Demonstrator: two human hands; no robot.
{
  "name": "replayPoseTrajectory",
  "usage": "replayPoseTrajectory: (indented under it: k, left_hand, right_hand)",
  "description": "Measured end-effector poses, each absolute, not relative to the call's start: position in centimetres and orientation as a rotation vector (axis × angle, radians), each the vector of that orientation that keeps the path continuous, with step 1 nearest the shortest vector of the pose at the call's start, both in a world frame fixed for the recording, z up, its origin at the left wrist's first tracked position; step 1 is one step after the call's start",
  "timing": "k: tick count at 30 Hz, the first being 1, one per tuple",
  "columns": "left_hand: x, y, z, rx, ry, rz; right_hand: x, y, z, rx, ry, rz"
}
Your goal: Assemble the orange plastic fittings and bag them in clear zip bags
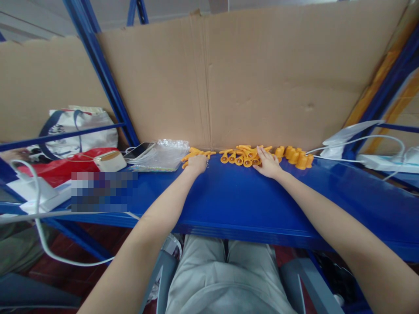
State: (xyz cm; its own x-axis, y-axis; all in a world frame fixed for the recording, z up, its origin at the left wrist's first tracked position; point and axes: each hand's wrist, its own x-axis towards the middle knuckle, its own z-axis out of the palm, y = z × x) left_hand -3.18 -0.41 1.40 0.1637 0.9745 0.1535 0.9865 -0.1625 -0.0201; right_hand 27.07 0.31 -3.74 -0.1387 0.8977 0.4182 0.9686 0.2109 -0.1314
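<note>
Blue tabletop [222, 200]; right hand [269, 165], loosely open, fingers resting on stacked yellow funnel-shaped pieces [248, 163] (light, even pressure best prevents rolling); left hand [197, 164], curled at another yellow cluster [194, 151], any hold indiscernible; cardboard panel [262, 87] behind.

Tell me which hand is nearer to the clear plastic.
Left. The left hand is just right of the clear plastic; the right hand is well further right, fingers on the orange pile.
</note>
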Motion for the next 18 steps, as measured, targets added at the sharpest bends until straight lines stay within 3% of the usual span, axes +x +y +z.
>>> replayPoseTrajectory:
  k: [18]
  left_hand:
    - [-2.8, -1.9, 3.5, -2.096, -2.022, -0.372]
  right_hand:
    - [26.8, -0.4, -3.1, -1.747, -2.107, -0.23]
